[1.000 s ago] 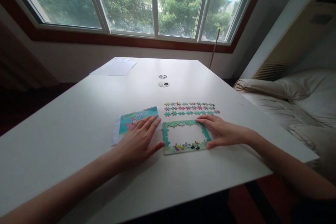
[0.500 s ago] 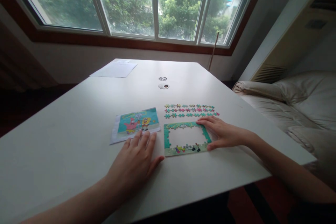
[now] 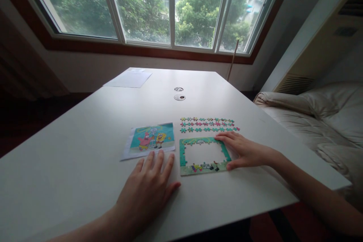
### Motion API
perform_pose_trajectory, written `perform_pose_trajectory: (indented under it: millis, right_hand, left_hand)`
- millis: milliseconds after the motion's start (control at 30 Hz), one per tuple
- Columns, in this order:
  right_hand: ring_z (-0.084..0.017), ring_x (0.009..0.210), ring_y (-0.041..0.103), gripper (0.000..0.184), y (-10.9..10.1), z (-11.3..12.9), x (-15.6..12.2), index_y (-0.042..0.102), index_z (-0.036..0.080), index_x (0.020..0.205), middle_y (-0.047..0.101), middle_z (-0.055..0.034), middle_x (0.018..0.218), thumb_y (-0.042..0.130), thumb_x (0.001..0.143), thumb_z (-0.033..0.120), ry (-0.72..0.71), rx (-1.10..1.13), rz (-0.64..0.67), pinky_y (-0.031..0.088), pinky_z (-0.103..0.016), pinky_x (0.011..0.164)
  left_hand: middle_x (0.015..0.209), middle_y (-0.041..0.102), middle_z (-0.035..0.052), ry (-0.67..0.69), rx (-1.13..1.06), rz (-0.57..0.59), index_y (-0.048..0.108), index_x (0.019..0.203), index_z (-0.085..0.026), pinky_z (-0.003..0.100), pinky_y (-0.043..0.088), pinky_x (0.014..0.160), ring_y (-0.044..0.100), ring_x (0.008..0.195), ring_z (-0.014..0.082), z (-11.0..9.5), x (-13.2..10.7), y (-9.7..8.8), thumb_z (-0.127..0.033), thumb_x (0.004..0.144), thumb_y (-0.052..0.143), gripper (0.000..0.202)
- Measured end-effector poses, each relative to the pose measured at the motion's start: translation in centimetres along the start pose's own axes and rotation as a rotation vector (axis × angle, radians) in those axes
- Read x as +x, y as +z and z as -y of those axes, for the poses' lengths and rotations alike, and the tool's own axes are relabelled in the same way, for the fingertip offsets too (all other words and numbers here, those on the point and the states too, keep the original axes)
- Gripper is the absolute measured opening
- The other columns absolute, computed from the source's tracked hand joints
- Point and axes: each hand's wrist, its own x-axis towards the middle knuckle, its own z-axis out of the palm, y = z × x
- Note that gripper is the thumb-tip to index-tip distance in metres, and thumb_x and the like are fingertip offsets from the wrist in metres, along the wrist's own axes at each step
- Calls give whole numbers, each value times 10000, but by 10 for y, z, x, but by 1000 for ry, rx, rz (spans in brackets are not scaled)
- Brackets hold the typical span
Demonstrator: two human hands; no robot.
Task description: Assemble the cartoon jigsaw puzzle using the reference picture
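Note:
My left hand [image 3: 149, 185] lies on the table with its fingers spread, holding nothing. Its fingertips reach the lower edge of a printed picture sheet [image 3: 153, 136] showing cartoon figures. To the right of that sheet is a puzzle frame [image 3: 183, 159], an assembled green border with a bare middle. My right hand [image 3: 245, 149] grips the frame's right side, fingers at the upper right corner and thumb at the lower right. Beyond the frame, loose puzzle pieces [image 3: 207, 124] lie in 3 rows.
The white table [image 3: 85, 140] carries two round inserts [image 3: 179, 97] farther back. White paper [image 3: 129, 79] lies at the far left corner. A cushioned sofa [image 3: 283, 109] stands along the right side, and a window [image 3: 147, 7] rises behind the table.
My left hand has drawn back slightly from the picture sheet, its fingers less over it. My right hand stays at the puzzle frame. The whole view has shifted a little.

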Motion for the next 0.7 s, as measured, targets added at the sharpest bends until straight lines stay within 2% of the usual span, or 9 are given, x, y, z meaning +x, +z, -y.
perform_pose_trajectory:
  millis: [333, 700]
  right_hand:
    - [-289, 1242, 316, 857, -1, 3, 0, 325, 155, 1349, 351, -135, 1363, 565, 675, 628, -3, -11, -1, 265, -413, 1042]
    - [-289, 1245, 308, 847, 0, 4, -1, 322, 147, 1351, 343, -138, 1368, 555, 688, 621, -4, -37, 11, 272, -417, 1038]
  left_hand:
    - [1249, 487, 237, 12, -48, -8, 487, 1263, -134, 504, 424, 871, 462, 1135, 386, 3, 0, 7, -455, 844, 438, 530]
    - [1258, 486, 220, 2, -59, 9, 482, 1266, -150, 519, 422, 866, 460, 1140, 381, 2, 1, 4, -411, 841, 445, 500]
